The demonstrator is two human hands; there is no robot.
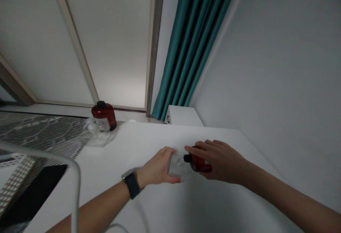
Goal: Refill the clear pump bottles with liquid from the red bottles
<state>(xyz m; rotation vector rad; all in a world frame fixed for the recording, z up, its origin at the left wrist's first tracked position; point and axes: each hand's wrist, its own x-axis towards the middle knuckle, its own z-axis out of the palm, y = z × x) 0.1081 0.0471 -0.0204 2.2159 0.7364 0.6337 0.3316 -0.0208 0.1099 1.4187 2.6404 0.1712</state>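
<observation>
My left hand (pixel 160 167) is closed around a clear square container (pixel 178 165), thumb on the near side and fingers on the far side. In my right hand (pixel 223 160) lies a dark red bottle (pixel 198 162), tipped on its side with its black neck (pixel 188 158) pointing left. The neck meets the clear container's right edge in view; whether they touch, I cannot tell. Both are over the white table (pixel 149 137). My fingers cover part of the bottle's label.
Another red bottle (pixel 106 114) with a black cap stands at the table's far left, beside a clear plastic bag (pixel 97 138) and a whitish pump top (pixel 92 128). A white tube (pixel 77 183) arches at the near left. A black flat item (pixel 39 186) and a white perforated basket (pixel 16 179) lie left. A wall is at the right.
</observation>
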